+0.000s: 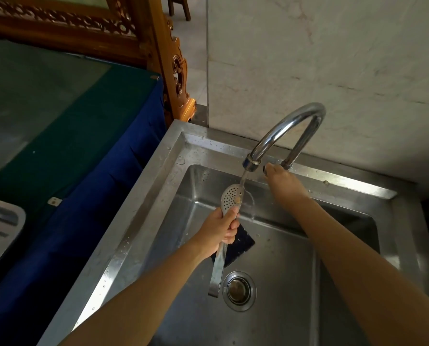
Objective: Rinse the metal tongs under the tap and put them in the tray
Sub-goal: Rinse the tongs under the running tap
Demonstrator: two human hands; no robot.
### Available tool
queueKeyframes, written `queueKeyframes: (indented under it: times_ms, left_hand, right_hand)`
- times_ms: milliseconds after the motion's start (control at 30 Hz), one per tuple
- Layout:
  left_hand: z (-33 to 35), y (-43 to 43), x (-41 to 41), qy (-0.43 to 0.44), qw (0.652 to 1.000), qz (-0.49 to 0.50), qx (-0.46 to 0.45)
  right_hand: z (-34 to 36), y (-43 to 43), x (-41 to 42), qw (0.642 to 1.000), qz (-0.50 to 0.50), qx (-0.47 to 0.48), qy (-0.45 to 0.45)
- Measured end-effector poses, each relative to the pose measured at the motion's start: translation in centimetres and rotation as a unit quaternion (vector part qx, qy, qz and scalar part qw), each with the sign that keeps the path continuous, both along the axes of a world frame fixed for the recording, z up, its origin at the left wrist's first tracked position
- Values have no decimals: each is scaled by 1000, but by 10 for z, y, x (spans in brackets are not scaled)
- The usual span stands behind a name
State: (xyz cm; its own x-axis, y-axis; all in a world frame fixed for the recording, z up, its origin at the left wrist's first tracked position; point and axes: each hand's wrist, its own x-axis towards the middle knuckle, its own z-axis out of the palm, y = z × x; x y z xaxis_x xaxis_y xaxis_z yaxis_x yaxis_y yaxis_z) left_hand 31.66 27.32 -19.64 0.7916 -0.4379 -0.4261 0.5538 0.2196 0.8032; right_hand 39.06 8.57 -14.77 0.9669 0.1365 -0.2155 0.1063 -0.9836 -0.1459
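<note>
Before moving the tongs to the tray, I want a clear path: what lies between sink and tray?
Head view: only the blue cloth lies between sink and tray.

Your tongs [229, 203] sit under tap [281, 136], above sink [296, 270] drain [239, 290]; tray [1, 221] far left of sink.

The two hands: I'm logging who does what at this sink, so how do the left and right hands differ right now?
The left hand is closed around the metal tongs, holding their perforated head under the running water; the right hand holds nothing and reaches to the base of the tap. The left hand sits low over the sink basin; the right is farther back, at the rear rim. Both are bare.
</note>
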Motion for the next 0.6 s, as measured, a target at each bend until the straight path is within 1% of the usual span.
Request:
queueKeyframes:
  times_ms: [67,100,167,200,233,267,333,367,400,467,600]
  left_hand:
    - [1,0,-1,-2,1000,-6,3]
    - [2,1,-2,-1,1000,-6,5]
    - [4,1,-1,3,1000,-2,12]
    - [5,1,-1,4,1000,-2,15]
    - [7,0,-1,3,1000,-4,16]
    - [10,0,-2,-1,1000,-8,17]
    - [16,-1,-3,-12,1000,-19,21]
    - [19,-2,-4,-18,999,-24,24]
    - [22,-2,-5,-22,999,-28,25]
    - [26,-2,-6,-20,999,-37,24]
    - [30,-3,-12,2,999,-52,10]
  right_hand:
    - [0,1,-5,999,-33,40,-9]
    - [0,3,-11,993,-70,81,-42]
    - [1,11,-27,965,-122,176,-149]
    - [1,18,-35,954,-127,216,-166]
    - [1,25,-41,946,-123,262,-143]
    - [0,32,-47,938,-115,313,-96]
    - [-1,43,-53,909,-103,404,2]
    - [0,45,-53,895,-100,434,27]
    - [-1,45,-54,885,-98,455,35]
    - [-1,43,-54,876,-97,471,29]
    - [-4,38,-59,881,-114,460,19]
